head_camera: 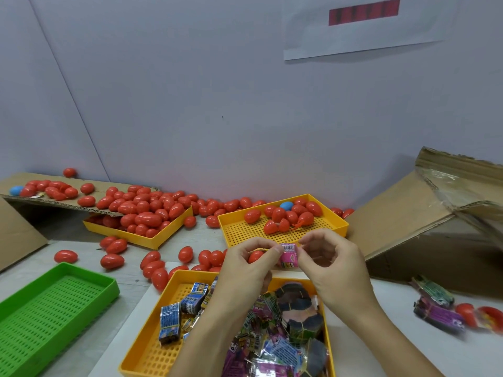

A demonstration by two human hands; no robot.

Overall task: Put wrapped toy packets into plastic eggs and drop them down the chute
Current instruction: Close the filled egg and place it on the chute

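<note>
At the far left a sloping sheet of brown cardboard (40, 198) is seen, loaded with red plastic eggs and one blue plastic egg (16, 190); it spills into a yellow perforated plastic tray (152, 242) heaped with closed red plastic eggs (147, 210), too many to be counted, perhaps several dozen across the board, tray and grey counter (76, 246). In front, one green perforated plastic tray (54, 308) lies with nothing visible in it. About a dozen more red eggs are scattered loose on the counter between the trays. Near the middle, a second yellow tray of wrapped toy packets (152, 346) holds some four blue packets and a pile of pink and dark ones, not countable. Above it the left hand (245, 270) is curled round a red egg piece (255, 256) and, with its thumb, pinches a small pink wrapped toy packet (289, 255); the right hand (329, 262) pinches the same packet from the other side with bent fingers. Behind them a third yellow tray (337, 227) carries roughly a dozen red eggs, some apparently opened, and a second blue egg (286, 205). At the right a brown cardboard chute (413, 213) rises; beside it two packets and two red egg pieces lie blurred. This packet appears not yet enclosed; insertion, closing and dropping are judged to remain, with much stock left.
</note>
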